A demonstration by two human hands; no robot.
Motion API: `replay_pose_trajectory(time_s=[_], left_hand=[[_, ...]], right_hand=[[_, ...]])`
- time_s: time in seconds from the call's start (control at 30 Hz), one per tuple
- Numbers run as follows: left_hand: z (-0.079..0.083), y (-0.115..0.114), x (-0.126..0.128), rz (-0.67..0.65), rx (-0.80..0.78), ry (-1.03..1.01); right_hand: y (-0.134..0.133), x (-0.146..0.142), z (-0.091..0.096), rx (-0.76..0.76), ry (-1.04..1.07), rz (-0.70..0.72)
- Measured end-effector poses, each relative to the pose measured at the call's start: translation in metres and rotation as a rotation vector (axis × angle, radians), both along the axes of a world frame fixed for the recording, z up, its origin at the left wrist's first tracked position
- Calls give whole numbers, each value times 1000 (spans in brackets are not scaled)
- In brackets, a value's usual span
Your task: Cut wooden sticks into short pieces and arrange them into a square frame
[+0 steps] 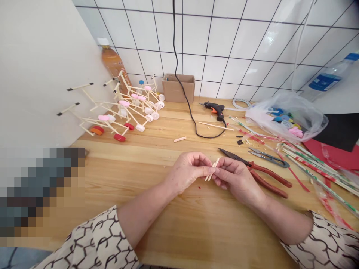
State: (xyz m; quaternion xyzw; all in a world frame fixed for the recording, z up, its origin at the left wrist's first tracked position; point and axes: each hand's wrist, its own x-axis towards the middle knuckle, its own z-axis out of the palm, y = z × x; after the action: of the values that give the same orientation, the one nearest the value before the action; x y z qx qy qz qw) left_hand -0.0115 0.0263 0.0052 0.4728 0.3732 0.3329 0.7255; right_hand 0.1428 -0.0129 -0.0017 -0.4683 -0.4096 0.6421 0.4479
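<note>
- The left hand (187, 172) and the right hand (235, 180) are close together, and their fingers meet in the middle.
- Both hands pinch a small bunch of thin wooden sticks (212, 169) between the fingertips. The sticks sit right between the hands and point in slightly different ways.
- Both hands are up off the wooden table (157, 228).
- Just past the right hand lie red-handled snips (269, 176) with dark blades. Their blades reach up close to the right hand.
- Small dark-handled scissors (266, 158) lie just beyond the snips.
- Further out past the right hand is a pile of long striped sticks (314, 168).
- Far past the right hand is a plastic bag (286, 116) full of colored bottle caps.
- Straight ahead of the hands is a black and orange hot glue gun (214, 110) with a black cord (193, 116).
- One short loose stick (180, 139) lies ahead of the left hand.
- Far past the left hand are stick models with bottle cap wheels (120, 108).
- Behind them stands a cardboard box (178, 87), by the white tile wall (213, 37).
- A sleeve with a dark pattern (98, 239) covers the left arm.
</note>
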Motion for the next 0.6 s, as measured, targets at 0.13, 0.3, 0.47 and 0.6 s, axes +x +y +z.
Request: replay_pose_trajectory(time_s=[0.13,0.3,0.47,0.6], left_hand=[[0,0,0,-5,7,-6],[-2,1,0,-13,4,-12],[-3,1,-2,-33,87,45],[4,8,-10,13,269,239]], right_hand=[[1,0,-1,0,13,7],[1,1,-2,15,11,30],[2,3,0,25,13,23],[5,7,6,64,10,-73]])
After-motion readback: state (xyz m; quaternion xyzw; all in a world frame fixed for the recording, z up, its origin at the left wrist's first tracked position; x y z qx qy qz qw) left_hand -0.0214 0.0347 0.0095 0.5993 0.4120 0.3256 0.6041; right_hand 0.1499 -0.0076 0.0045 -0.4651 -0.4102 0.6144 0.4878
